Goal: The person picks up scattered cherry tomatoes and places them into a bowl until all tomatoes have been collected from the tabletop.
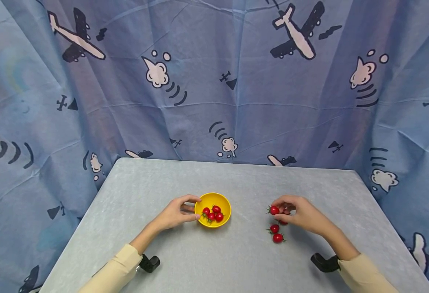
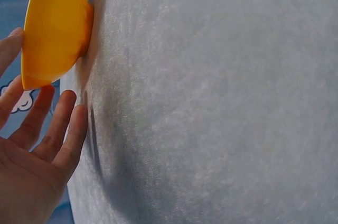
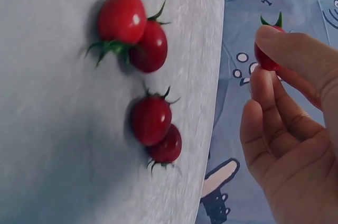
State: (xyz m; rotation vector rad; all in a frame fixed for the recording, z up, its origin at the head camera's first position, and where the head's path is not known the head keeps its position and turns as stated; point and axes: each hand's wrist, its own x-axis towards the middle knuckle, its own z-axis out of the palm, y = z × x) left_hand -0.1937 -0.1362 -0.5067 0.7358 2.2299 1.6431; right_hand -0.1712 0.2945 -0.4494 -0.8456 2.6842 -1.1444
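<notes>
A yellow bowl [image 1: 227,203] stands upright on the table with several red cherry tomatoes [image 1: 219,217] inside. At the bowl's left rim is my left hand [image 1: 175,212]; its thumb and fingertips touch the side, spread apart and fairly straight. In the left wrist view the bowl [image 2: 55,28] shows its outer wall. My right hand [image 1: 297,209] pinches one cherry tomato [image 3: 266,49] between thumb and fingertips, raised over the table. Under and in front of that hand lie several more cherry tomatoes [image 3: 151,119] with green stems, in two pairs, partly hidden by the hand in the head view.
The grey table [image 1: 155,175] carries the bowl on the left of the loose tomatoes. A blue curtain [image 1: 199,81] printed with planes hangs behind and at both sides. Black wrist mounts [image 1: 325,263] sit by both sleeves.
</notes>
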